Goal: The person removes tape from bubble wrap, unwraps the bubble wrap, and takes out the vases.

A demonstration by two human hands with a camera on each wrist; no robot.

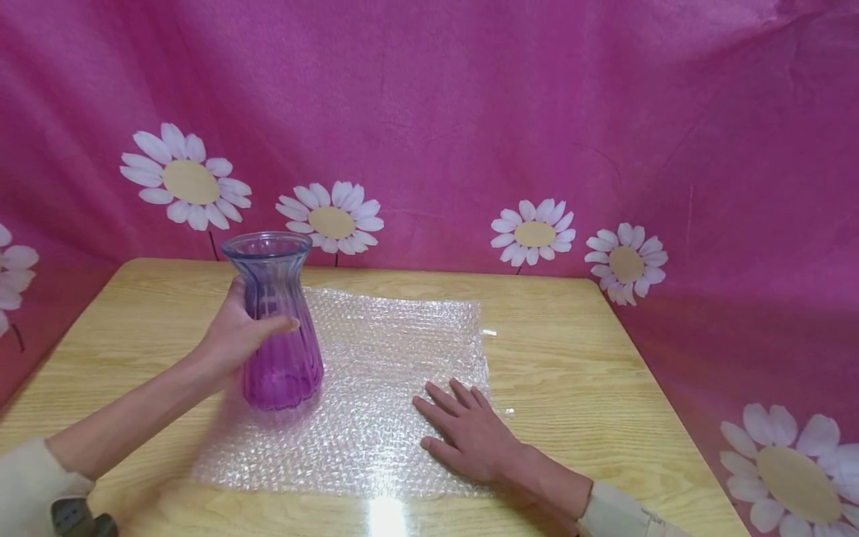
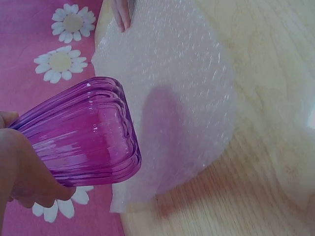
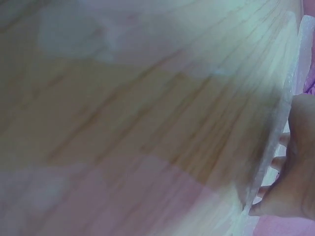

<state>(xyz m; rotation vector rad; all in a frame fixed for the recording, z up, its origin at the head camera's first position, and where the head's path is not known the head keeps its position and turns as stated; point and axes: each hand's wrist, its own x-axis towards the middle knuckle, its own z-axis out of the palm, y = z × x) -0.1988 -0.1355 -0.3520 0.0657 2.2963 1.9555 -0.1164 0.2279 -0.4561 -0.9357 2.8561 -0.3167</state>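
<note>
My left hand (image 1: 241, 328) grips a glass vase (image 1: 282, 365) around its middle, thumb across the front. The vase is ribbed, purple at the base and fading to bluish clear at its flared rim. In the left wrist view the purple base (image 2: 98, 132) is raised over a sheet of bubble wrap (image 2: 192, 73), and a purplish shadow falls on the sheet. My right hand (image 1: 470, 432) rests palm down with fingers spread on the right part of the bubble wrap (image 1: 389, 358). The right wrist view shows those fingers along the sheet's edge (image 3: 275, 147).
The sheet lies on a wooden table (image 1: 557, 358) with rounded far corners. A small piece of clear tape (image 1: 490, 332) sticks out at the sheet's right edge, another (image 1: 508, 412) lower down. Behind the table hangs a pink cloth (image 1: 429, 134) printed with white daisies.
</note>
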